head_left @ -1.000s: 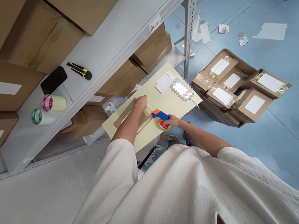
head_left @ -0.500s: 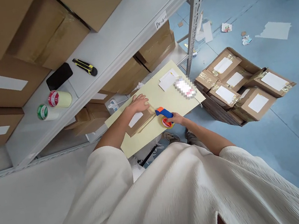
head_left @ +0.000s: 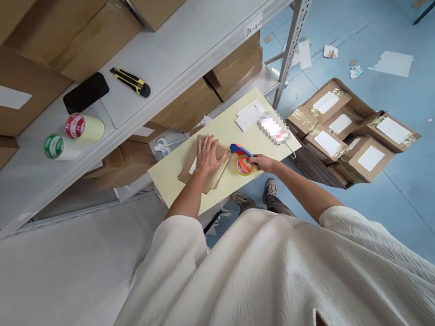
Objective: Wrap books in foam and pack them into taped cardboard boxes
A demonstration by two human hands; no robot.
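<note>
My left hand lies with fingers spread on top of a small cardboard box, partly covering its white label. Clear brown tape runs along the box's near side. In my right hand is a blue tape dispenser with a red and yellow roll, my fingers wrapped round its handle. The dispenser is just right of the box, over the pale yellow board. Whether a strip of tape links the two cannot be made out.
White paper slips and a pixelated object lie on the board's right end. On the grey shelf are a utility knife, a black phone and tape rolls. A large carton of labelled boxes stands on the floor at right.
My left hand has shifted onto the box's right part, and the box sits turned slightly. The dispenser has tilted and moved a little away from the box. The camera view has shifted too.
</note>
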